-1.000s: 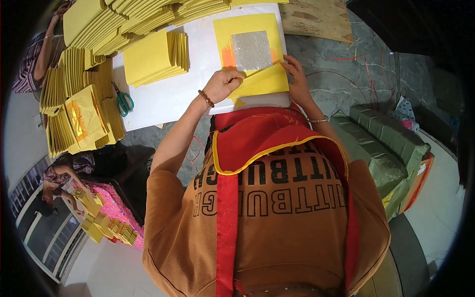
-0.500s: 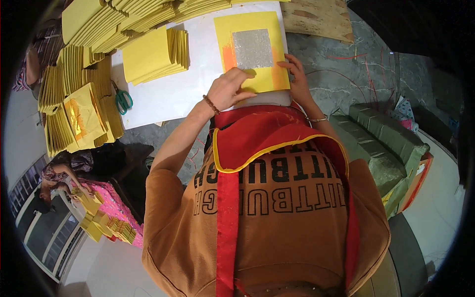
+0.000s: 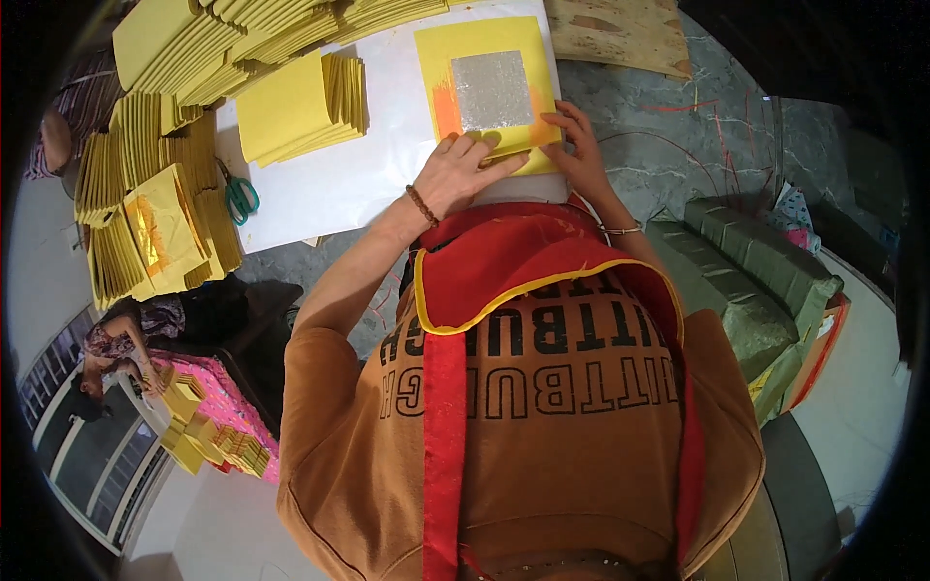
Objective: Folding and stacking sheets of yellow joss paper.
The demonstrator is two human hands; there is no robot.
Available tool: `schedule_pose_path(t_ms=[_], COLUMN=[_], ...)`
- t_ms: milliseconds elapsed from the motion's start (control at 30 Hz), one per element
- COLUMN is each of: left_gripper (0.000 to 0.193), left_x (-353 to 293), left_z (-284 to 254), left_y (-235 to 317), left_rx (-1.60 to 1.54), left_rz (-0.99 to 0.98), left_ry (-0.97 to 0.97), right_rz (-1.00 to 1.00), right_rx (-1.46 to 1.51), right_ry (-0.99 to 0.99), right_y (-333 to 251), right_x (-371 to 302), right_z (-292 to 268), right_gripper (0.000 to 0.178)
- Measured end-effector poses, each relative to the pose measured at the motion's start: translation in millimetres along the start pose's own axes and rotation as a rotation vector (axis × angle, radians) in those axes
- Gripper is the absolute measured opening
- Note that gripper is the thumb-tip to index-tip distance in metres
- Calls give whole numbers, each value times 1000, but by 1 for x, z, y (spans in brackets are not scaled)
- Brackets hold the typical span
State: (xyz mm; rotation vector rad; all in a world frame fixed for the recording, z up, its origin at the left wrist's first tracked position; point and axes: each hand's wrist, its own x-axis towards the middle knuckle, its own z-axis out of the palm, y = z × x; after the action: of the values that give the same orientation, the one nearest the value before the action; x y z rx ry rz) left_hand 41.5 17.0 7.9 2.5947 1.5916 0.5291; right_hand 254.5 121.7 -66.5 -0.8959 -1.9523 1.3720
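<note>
A yellow paper sheet [image 3: 421, 73] with a silver square [image 3: 492, 90] and orange patches beside it lies on the white-covered table in front of me. Its near edge is bent up and over in a narrow fold. My left hand [image 3: 457, 176] grips this fold, fingertips on top and thumb stretched along the edge. At the near right corner, my right hand [image 3: 579, 150] holds the sheet between fingers and thumb. Part of the near edge is hidden under my fingers.
A folded yellow paper stack [image 3: 295, 108] lies left of the sheet, with more yellow stacks [image 3: 145, 145] along the table's left and far sides. Green-handled scissors [image 3: 241, 197] rest at the left edge. Another person [image 3: 131, 344] works at a pink-covered table. Green wrapped bundles [image 3: 746, 290] stand right.
My left hand has moved right along the near edge, and that edge is now folded up. The right hand has come slightly down, its thumb now on the fold's corner.
</note>
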Motion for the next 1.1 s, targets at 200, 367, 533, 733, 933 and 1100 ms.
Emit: schedule_pose_path(t_ms=[200,367,533,733,933,1100], left_gripper=[33,33,32,31,28,17], left_x=[-4,-5,-1,1,2,6], left_z=[10,9,1,1,-1,-3], left_y=[5,-4,-16,-28,-36,-39], left_rx=[-53,-80,-299,-522,-675,-917], left_rz=[-29,-6,-42,-134,-243,-439], left_ry=[42,40,-18,-45,-121,-136], right_rz=[159,132,183,211,193,156], right_rx=[325,341,382,377,350,257], right_ry=[28,62,69,49,-49,-59], right_y=[-12,-9,-6,-6,-7,-6], right_x=[3,5,7,7,2,2], right_z=[-3,-7,-8,-15,-14,-15], right_gripper=[32,28,23,35,48,52])
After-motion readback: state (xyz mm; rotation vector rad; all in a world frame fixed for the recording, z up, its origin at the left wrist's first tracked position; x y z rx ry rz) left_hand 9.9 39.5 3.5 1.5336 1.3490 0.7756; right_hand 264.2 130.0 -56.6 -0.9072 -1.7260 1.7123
